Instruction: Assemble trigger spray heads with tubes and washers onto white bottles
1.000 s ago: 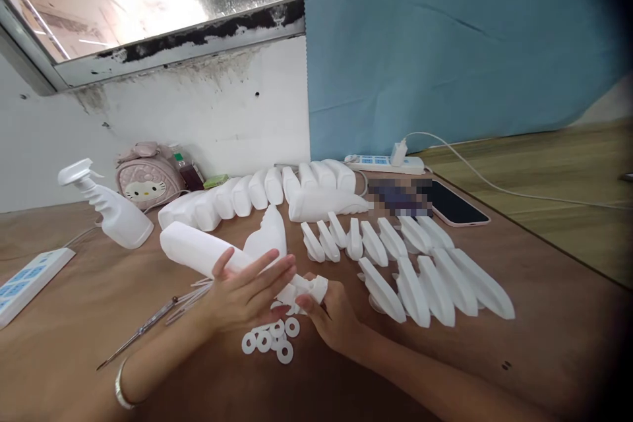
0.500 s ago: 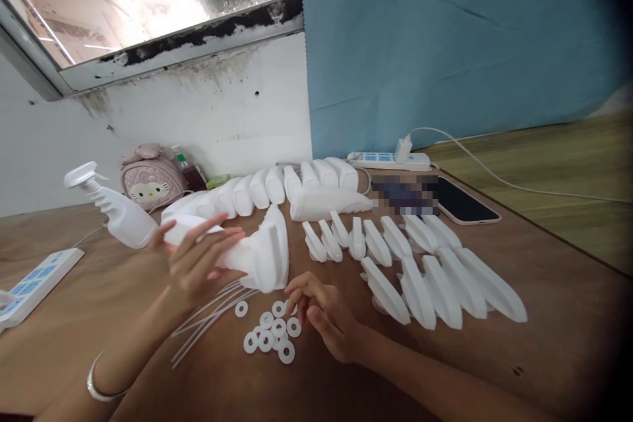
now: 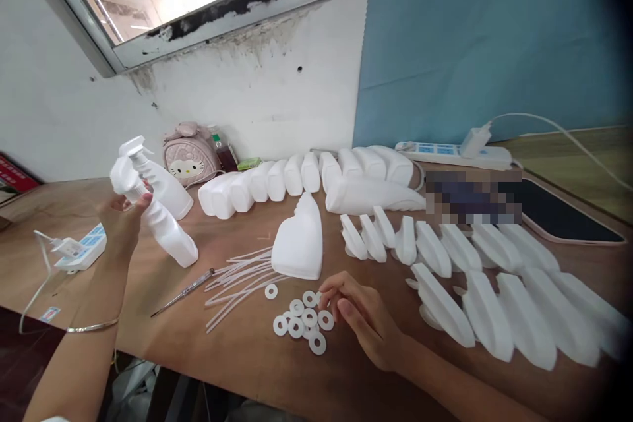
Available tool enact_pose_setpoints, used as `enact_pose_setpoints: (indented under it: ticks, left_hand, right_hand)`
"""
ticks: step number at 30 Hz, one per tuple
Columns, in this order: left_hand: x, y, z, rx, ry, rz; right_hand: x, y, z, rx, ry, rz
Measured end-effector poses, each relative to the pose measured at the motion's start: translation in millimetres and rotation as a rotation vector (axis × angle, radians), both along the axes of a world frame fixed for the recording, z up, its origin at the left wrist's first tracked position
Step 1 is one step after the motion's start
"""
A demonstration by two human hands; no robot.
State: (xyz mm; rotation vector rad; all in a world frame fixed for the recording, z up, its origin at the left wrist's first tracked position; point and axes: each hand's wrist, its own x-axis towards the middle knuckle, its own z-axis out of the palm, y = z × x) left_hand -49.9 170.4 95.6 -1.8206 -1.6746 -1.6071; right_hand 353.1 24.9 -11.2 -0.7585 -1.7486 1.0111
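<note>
My left hand (image 3: 123,214) is closed round the neck of a white spray bottle (image 3: 172,234), just under its trigger head. The bottle leans, its base toward the right. Behind it stands a second white spray bottle (image 3: 168,184) with a trigger head. My right hand (image 3: 363,316) rests over the table, fingers loosely bent and apart, holding nothing that I can see. Its fingertips are at the edge of a small pile of white ring washers (image 3: 309,318). A white bottle without a head (image 3: 297,241) lies in front, beside several thin white tubes (image 3: 242,280).
White bottles (image 3: 267,181) lie in a row by the wall. At right are rows of white trigger heads (image 3: 448,316) and a phone (image 3: 568,211). A screwdriver (image 3: 182,291) lies near the front edge. Power strips (image 3: 89,247), a pink bag (image 3: 190,155) and a cable (image 3: 548,120) surround these.
My left hand has carried the spray bottle left and down, beside the other spray bottle. The view has turned left. My right hand stays by the washers.
</note>
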Motion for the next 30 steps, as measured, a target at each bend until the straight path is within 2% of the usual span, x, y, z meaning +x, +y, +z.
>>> enact_pose_setpoints:
  ticks: [2,4,8,10,13,17,20,23,25,30]
  left_hand:
    - [-7.3,-0.7,-4.0,0.009,-0.152,-0.122]
    - [-10.8,-4.4,-7.4,-0.014,-0.219,-0.191]
    - [-9.5,-18.1,-16.7,-0.168,-0.227,-0.212]
    - [-5.7,-25.8,-22.4,-0.197,-0.225,-0.197]
    - [1.8,-38.5,-31.5,-0.281,-0.136,-0.037]
    - [10.1,-59.9,-45.8,-0.550,0.102,0.342]
    - [12.2,-74.0,-56.8,-0.748,0.177,0.502]
    - [10.7,-75.9,-62.0,-0.861,0.143,0.555]
    - [8.5,-67.4,-60.7,-0.884,0.153,0.557]
    - [1.6,-21.2,-54.9,-0.836,0.164,0.511]
  right_hand:
    - [-0.1,0.3,0.1,-0.018,-0.027,-0.001]
    - [-0.4,0.7,0.8,-0.029,-0.050,0.000]
    - [-1.6,1.0,2.8,-0.025,-0.073,-0.022]
    - [-2.3,1.1,3.3,-0.035,-0.086,-0.026]
    - [-2.8,1.3,3.2,-0.047,-0.106,-0.029]
    - [-2.6,1.3,2.7,-0.052,-0.124,-0.041]
    - [-2.2,0.6,2.2,-0.051,-0.123,-0.050]
    - [-2.3,0.3,2.0,-0.060,-0.123,-0.051]
    - [-2.9,0.6,1.9,-0.067,-0.131,-0.051]
    - [-4.0,1.7,1.3,-0.069,-0.154,-0.045]
